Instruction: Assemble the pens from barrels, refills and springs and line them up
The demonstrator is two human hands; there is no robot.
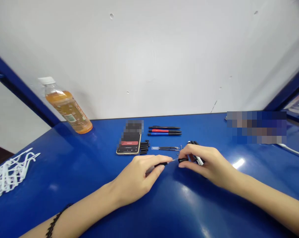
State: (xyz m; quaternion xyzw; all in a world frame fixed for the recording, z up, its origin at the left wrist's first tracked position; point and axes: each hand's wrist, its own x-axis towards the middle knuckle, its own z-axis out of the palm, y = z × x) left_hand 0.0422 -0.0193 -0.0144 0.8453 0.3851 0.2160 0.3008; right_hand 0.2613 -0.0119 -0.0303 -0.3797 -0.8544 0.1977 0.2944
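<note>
My left hand pinches a pen refill between thumb and fingers. The refill's thin tip points right, and a small spring sits at that end. My right hand is closed on a short black pen grip piece, held just right of the spring. Whether the spring enters the piece I cannot tell. Behind my right fingers lie black and white pen parts, partly hidden. Loose refills lie beyond my hands, with tiny springs near their tips.
Three pens, black, red and blue, lie in a row at the back. Left of them are a phone and several short black pieces. A drink bottle stands back left. White strips lie far left; a white cable runs right.
</note>
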